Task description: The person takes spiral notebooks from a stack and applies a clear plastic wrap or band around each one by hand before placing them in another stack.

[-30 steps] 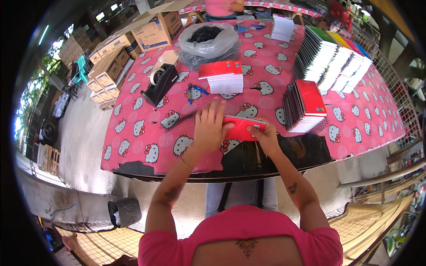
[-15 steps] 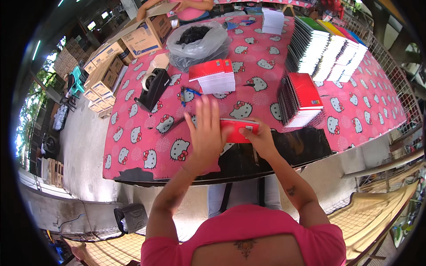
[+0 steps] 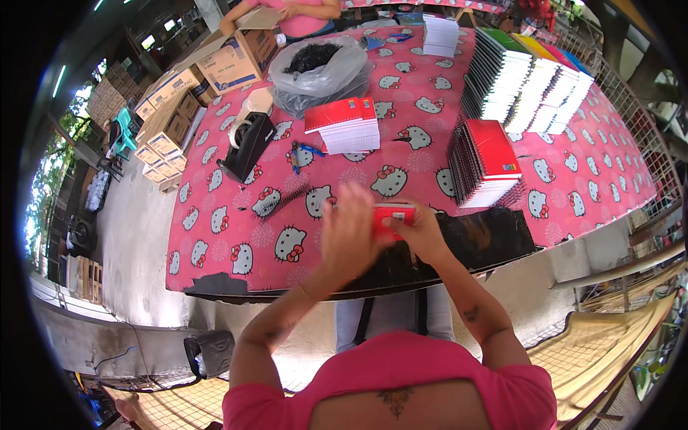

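A small red-covered notebook (image 3: 393, 213) is held above the table's near edge by my right hand (image 3: 424, 235), thumb pressed on its cover and fingers behind. My left hand (image 3: 347, 233) is at the notebook's left side, blurred by motion, with its fingers stretched upward. It covers the notebook's left part, and whether it grips there is hidden. A loose black spiral coil (image 3: 283, 202) lies on the tablecloth left of my left hand. Past my hands is a stack of red notebooks (image 3: 340, 125), their white page edges facing me.
Right of my hands stands a spiral-bound red notebook stack (image 3: 494, 154); taller notebook stacks (image 3: 527, 79) rise behind it. A black tape dispenser (image 3: 249, 147), blue pens (image 3: 308, 149) and a plastic bag of black coils (image 3: 315, 68) are farther left. A co-worker (image 3: 308, 18) stands behind open cartons (image 3: 233, 61).
My left hand has shifted right and slightly down, covering more of the notebook and uncovering the loose coil. My right hand keeps its hold. The co-worker's arm has moved slightly.
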The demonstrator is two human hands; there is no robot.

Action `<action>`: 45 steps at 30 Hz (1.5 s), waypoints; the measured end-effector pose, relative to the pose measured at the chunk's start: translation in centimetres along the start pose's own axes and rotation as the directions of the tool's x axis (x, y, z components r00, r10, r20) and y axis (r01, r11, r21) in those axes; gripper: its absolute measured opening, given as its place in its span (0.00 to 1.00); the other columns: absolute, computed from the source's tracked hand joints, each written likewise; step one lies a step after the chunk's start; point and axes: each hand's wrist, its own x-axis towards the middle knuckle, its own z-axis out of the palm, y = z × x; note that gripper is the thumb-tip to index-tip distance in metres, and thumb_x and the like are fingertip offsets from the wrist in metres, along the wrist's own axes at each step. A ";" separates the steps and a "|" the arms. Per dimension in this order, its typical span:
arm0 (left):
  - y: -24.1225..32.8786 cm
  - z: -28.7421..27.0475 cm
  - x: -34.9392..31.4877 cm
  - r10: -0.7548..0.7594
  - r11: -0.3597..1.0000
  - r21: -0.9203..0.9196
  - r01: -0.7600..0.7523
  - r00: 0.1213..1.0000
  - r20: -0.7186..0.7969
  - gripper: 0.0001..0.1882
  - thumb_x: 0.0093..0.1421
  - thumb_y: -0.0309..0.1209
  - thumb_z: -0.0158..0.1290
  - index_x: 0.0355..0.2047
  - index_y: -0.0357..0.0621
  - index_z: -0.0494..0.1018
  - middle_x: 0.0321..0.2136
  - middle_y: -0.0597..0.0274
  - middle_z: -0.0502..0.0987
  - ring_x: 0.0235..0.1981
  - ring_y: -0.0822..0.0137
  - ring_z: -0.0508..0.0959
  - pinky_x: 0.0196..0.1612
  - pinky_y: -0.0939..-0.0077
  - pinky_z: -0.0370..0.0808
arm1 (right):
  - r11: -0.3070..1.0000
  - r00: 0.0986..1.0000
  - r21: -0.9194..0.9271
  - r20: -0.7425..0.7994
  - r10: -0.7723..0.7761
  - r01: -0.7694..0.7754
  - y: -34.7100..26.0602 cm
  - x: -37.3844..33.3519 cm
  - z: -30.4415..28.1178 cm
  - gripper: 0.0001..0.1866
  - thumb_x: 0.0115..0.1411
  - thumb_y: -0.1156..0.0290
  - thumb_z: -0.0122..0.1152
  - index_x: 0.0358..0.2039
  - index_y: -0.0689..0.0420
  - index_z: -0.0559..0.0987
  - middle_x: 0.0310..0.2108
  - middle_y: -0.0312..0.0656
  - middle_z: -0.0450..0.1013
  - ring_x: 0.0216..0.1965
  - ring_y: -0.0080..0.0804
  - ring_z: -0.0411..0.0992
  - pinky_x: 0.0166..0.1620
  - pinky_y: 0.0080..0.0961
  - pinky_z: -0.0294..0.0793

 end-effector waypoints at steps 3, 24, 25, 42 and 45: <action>-1.0 -2.0 4.5 -0.103 0.991 0.089 0.100 0.994 0.033 0.46 0.62 0.61 0.44 0.64 0.29 0.58 0.67 0.35 0.55 0.70 0.40 0.52 0.68 0.35 0.42 | 0.996 0.995 0.013 -0.051 0.090 -0.090 0.3 -0.3 -0.4 0.16 0.60 0.76 0.64 0.49 0.63 0.77 0.41 0.37 0.79 0.42 0.20 0.75 0.47 0.22 0.75; -2.0 -0.2 3.2 0.007 0.939 -0.322 0.121 0.930 0.368 0.24 0.65 0.42 0.51 0.55 0.39 0.70 0.48 0.50 0.77 0.52 0.52 0.76 0.65 0.42 0.54 | 0.992 0.994 -0.119 0.093 0.051 -0.039 6.0 0.8 -2.1 0.13 0.62 0.73 0.63 0.47 0.61 0.81 0.37 0.34 0.80 0.39 0.15 0.73 0.43 0.19 0.74; -1.4 0.1 3.0 -0.011 0.961 -0.265 0.083 0.965 0.262 0.28 0.65 0.45 0.50 0.58 0.37 0.67 0.53 0.47 0.73 0.56 0.50 0.72 0.66 0.41 0.53 | 0.991 0.995 -0.127 0.084 0.051 -0.040 6.2 0.9 -2.1 0.13 0.62 0.73 0.62 0.47 0.61 0.81 0.37 0.33 0.80 0.38 0.14 0.72 0.42 0.18 0.74; 0.8 0.0 3.1 0.038 0.974 -0.225 -0.028 0.998 0.041 0.49 0.56 0.55 0.54 0.67 0.31 0.53 0.69 0.39 0.52 0.72 0.42 0.48 0.68 0.34 0.39 | 0.997 0.996 0.026 0.058 -0.073 0.071 4.4 0.8 -0.2 0.16 0.60 0.78 0.59 0.50 0.60 0.79 0.40 0.33 0.80 0.41 0.18 0.73 0.46 0.22 0.74; 1.5 0.3 0.8 0.112 0.945 -0.319 -0.071 0.987 0.114 0.43 0.61 0.53 0.51 0.67 0.35 0.55 0.68 0.46 0.56 0.70 0.46 0.54 0.68 0.36 0.40 | 0.997 0.996 -0.073 0.085 -0.032 0.039 4.6 1.0 -1.1 0.16 0.59 0.80 0.60 0.49 0.60 0.79 0.41 0.38 0.80 0.42 0.20 0.74 0.46 0.24 0.75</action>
